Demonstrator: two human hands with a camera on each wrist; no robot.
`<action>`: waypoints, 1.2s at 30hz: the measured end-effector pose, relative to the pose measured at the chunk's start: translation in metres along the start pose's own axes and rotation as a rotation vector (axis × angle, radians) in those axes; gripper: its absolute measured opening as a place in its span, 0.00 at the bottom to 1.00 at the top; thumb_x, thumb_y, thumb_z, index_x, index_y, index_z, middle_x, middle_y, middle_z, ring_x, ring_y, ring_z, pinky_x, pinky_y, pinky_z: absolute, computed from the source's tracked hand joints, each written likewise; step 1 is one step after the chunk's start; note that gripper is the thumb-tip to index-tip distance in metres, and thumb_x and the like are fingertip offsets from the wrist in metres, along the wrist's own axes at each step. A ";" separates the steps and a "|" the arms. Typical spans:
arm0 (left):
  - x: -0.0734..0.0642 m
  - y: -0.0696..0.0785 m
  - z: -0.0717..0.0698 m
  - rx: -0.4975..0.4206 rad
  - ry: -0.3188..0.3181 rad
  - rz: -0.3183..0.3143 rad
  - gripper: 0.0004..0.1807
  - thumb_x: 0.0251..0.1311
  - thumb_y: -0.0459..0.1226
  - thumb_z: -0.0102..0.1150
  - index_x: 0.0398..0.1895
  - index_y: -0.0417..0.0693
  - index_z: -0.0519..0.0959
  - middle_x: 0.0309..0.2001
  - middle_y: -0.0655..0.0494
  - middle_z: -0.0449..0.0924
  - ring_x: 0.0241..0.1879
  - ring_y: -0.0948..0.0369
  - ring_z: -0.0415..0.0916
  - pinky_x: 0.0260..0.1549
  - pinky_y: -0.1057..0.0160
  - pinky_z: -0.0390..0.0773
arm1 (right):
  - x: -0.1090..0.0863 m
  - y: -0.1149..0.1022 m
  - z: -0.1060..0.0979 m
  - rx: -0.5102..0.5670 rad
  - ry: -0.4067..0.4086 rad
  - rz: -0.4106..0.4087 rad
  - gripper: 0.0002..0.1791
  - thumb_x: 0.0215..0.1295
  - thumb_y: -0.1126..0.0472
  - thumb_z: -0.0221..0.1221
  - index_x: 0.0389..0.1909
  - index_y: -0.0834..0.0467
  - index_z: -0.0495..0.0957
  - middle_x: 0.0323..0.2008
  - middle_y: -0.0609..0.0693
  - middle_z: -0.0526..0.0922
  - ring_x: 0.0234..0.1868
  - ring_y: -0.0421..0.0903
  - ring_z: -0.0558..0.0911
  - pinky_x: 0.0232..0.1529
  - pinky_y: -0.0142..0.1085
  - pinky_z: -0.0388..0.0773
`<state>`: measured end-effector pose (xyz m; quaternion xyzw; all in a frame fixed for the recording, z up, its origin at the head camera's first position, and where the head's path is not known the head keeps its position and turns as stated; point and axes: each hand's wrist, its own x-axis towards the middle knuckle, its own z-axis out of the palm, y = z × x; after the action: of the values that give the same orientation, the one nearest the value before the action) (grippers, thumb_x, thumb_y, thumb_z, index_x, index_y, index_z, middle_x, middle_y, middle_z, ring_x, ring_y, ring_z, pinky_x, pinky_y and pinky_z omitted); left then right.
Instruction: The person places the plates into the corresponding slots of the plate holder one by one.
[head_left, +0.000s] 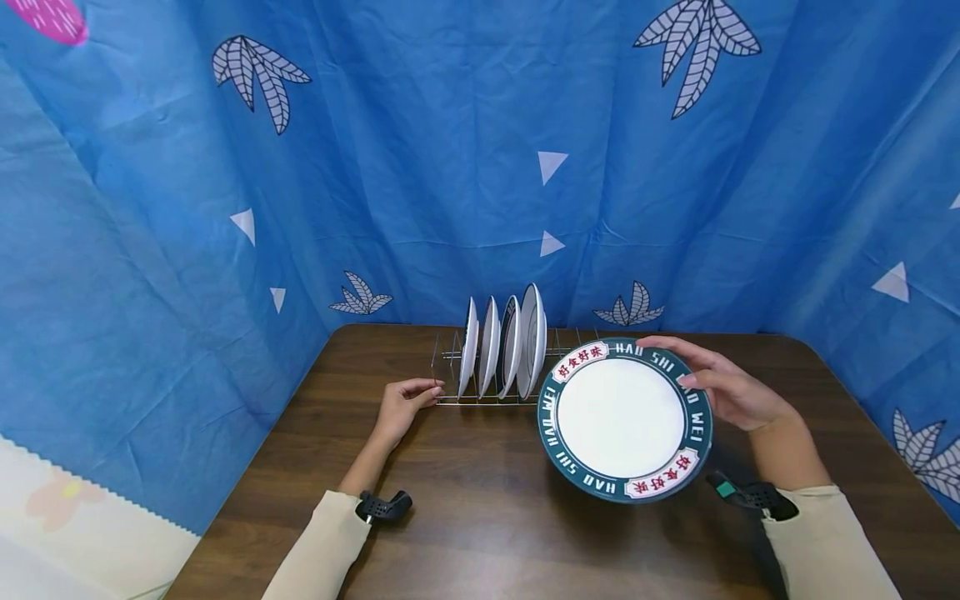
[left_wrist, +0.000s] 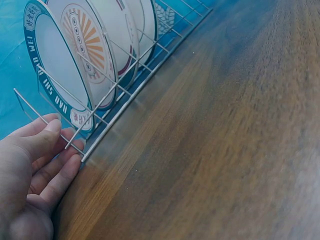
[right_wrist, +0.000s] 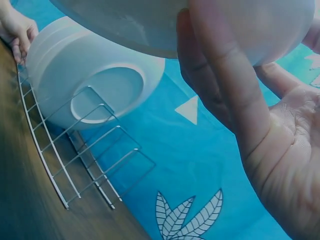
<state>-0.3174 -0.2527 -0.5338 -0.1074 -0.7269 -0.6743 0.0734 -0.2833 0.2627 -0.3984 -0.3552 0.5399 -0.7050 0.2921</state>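
A white plate with a dark green lettered rim (head_left: 622,421) is held off the table by my right hand (head_left: 731,387), its thumb on the face and fingers behind the edge. In the right wrist view the fingers (right_wrist: 225,65) press the plate's underside. My left hand (head_left: 405,404) pinches the left end of a wire dish rack (left_wrist: 107,127). Several plates (head_left: 532,342) stand on edge in the rack; the leftmost plate (left_wrist: 60,65) shows a green lettered rim and another an orange ray pattern (left_wrist: 85,40).
The rack stands on a dark wooden table (head_left: 480,500) near its back edge. Bare wire slots (right_wrist: 115,145) lie at the rack's right end. A blue patterned curtain (head_left: 450,167) hangs behind and at both sides.
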 end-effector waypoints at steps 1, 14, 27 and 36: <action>0.000 0.000 0.000 0.000 0.001 -0.001 0.11 0.65 0.28 0.64 0.47 0.27 0.84 0.47 0.31 0.84 0.41 0.57 0.87 0.43 0.61 0.87 | -0.001 -0.001 -0.001 0.002 -0.002 -0.007 0.33 0.76 0.74 0.30 0.79 0.53 0.55 0.68 0.54 0.69 0.54 0.54 0.84 0.45 0.52 0.85; -0.001 0.000 -0.002 0.014 0.005 -0.005 0.11 0.65 0.26 0.64 0.47 0.27 0.84 0.47 0.29 0.83 0.40 0.56 0.88 0.42 0.62 0.87 | -0.018 -0.011 -0.007 0.012 0.094 -0.055 0.33 0.79 0.73 0.29 0.79 0.49 0.53 0.64 0.53 0.72 0.47 0.54 0.87 0.44 0.49 0.86; -0.002 -0.002 0.002 -0.004 0.014 -0.007 0.12 0.63 0.27 0.66 0.47 0.28 0.84 0.48 0.31 0.84 0.42 0.54 0.87 0.43 0.59 0.87 | -0.019 -0.020 -0.008 0.121 0.081 -0.159 0.33 0.79 0.73 0.26 0.81 0.52 0.47 0.66 0.55 0.69 0.48 0.53 0.86 0.46 0.44 0.87; 0.000 0.000 0.003 -0.011 0.020 -0.060 0.11 0.65 0.26 0.64 0.47 0.26 0.83 0.50 0.29 0.82 0.43 0.50 0.86 0.45 0.57 0.87 | -0.009 -0.032 0.004 0.103 0.234 -0.220 0.31 0.80 0.73 0.30 0.80 0.55 0.49 0.67 0.55 0.68 0.47 0.51 0.87 0.48 0.42 0.86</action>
<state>-0.3173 -0.2502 -0.5340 -0.0791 -0.7252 -0.6813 0.0600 -0.2758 0.2762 -0.3681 -0.3120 0.4914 -0.7960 0.1660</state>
